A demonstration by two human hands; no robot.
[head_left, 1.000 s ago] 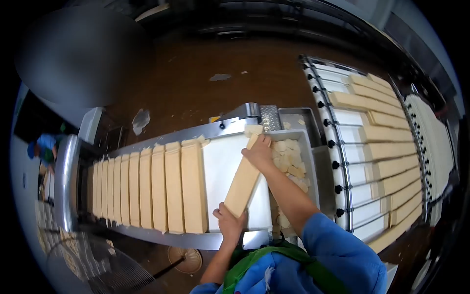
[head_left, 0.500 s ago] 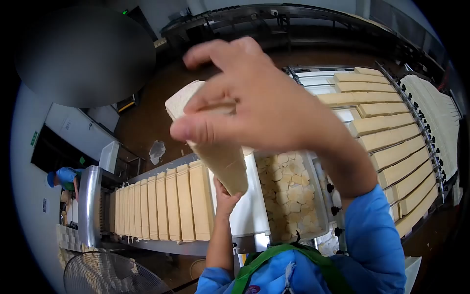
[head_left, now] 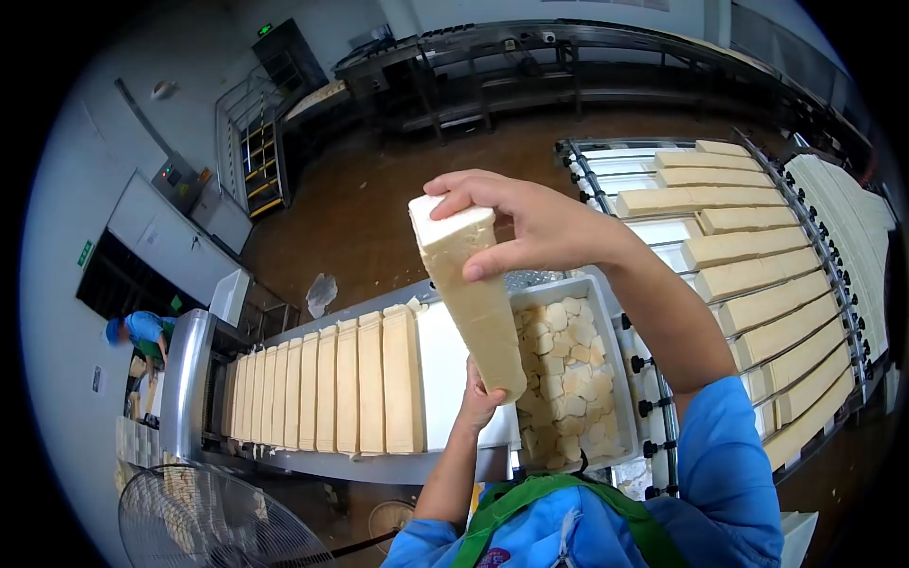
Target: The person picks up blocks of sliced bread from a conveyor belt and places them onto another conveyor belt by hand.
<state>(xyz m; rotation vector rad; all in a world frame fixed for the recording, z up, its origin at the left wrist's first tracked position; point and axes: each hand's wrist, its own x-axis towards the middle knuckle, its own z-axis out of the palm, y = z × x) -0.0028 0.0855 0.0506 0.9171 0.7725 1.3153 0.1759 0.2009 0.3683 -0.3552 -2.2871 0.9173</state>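
A long, pale-yellow dough block [head_left: 469, 298] is held up at a tilt in front of me, its whitish end face toward the top. My right hand [head_left: 530, 222] grips that upper end, fingers over the end face and thumb against the side. Around the lower end my left hand [head_left: 479, 398] is closed, part of its fingers hidden behind the block. Below, on the conveyor belt [head_left: 445, 364], several similar dough strips [head_left: 369, 379] lie side by side to the left. A white bin [head_left: 620, 398] of flat dough scraps [head_left: 568, 379] is just right of the block.
More dough strips [head_left: 748, 248] lie on a roller conveyor at right, beside a wide dough sheet [head_left: 838, 218]. A metal machine housing [head_left: 185, 383] stands at the conveyor's left end, with a co-worker [head_left: 142, 331] beyond. A fan [head_left: 213, 521] is at lower left.
My right hand has moved down and away from the camera, its raised fingers now resting on the block's end. The block has shifted right, and the view has shifted.
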